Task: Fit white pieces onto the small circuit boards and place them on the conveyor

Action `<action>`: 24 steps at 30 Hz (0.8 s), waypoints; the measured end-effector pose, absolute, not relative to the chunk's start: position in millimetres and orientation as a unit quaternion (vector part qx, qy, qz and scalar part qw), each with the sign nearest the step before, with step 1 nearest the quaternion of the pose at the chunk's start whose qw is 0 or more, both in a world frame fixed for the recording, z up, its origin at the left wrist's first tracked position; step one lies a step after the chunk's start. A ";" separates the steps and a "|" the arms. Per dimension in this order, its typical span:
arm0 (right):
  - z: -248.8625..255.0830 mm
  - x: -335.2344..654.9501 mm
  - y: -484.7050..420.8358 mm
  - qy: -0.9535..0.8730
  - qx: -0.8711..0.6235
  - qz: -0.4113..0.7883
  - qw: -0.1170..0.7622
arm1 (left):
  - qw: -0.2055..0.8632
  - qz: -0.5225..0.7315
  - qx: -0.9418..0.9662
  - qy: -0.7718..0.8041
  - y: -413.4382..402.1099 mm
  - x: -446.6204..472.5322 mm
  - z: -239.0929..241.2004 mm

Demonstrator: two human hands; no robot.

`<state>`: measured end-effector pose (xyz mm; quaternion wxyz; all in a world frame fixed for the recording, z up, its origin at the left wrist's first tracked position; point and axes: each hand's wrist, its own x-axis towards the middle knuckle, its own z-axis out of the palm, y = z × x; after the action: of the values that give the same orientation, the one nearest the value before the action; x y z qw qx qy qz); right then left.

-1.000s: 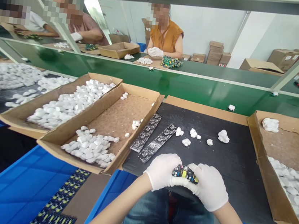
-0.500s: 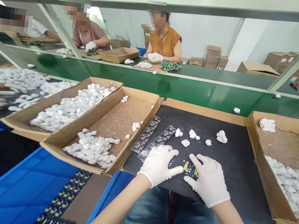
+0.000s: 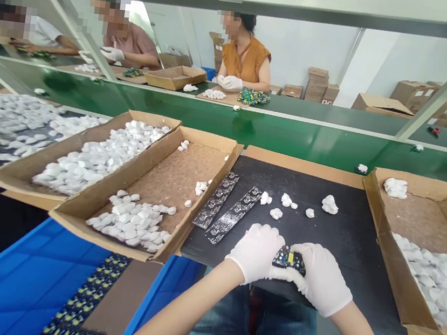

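Our left hand [image 3: 256, 254] and right hand [image 3: 327, 279], spread a moment ago, now draw together: the grip has the circuit board [image 3: 290, 258] by both ends, near the bench's [image 3: 355, 243] front edge, seemingly steadied for handling, though exact contact is hidden.

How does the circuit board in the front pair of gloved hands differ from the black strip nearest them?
The circuit board is gripped between the left hand and the right hand; the black strip lies untouched on the dark mat. The circuit board carries raised parts, including a yellow block; the black strip shows pale markings and looks flat. Both show a dark surface.
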<state>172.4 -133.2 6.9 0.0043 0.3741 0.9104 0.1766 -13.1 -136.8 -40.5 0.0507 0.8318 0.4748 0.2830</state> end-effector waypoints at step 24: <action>16.8 153.6 -135.4 0.919 0.364 0.023 -0.146 | 0.158 0.539 0.686 0.463 -143.8 -1.6 -54.9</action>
<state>153.6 -135.4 16.8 -0.1465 0.3641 0.9195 0.0232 -1.6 -143.8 -54.9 0.1579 0.6856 0.4633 0.5389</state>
